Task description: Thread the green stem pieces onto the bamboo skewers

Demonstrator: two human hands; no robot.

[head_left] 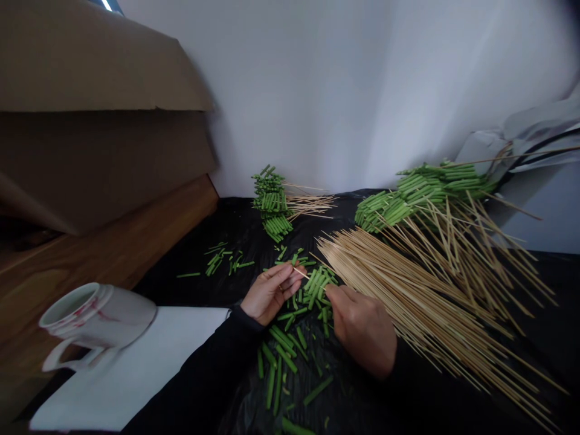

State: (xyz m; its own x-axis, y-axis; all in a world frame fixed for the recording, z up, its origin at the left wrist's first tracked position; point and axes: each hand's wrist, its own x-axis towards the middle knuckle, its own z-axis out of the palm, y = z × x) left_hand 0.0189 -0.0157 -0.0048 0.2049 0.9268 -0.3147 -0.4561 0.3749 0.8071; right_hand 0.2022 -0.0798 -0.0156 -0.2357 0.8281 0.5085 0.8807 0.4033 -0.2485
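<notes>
My right hand (365, 329) is closed round a thin bamboo skewer (302, 275), its pointed end toward the left. Several cut green stem pieces (318, 286) sit side by side across the skewer, just ahead of my right fingers. At the skewer's tip, my left hand (274, 291) is closed in a pinch, with a short green stem piece (294, 259) showing at the fingertips. Loose green stem pieces (283, 344) lie under and in front of both hands on black plastic sheeting (181, 296).
Right of my hands spreads a bundle of bare skewers (408, 284). Filled skewers are piled at the back middle (274, 202) and back right (426, 187). A mug (99, 317) stands on white paper (181, 329) at left. Behind it is a cardboard box (104, 163); a white wall (317, 90) closes the back.
</notes>
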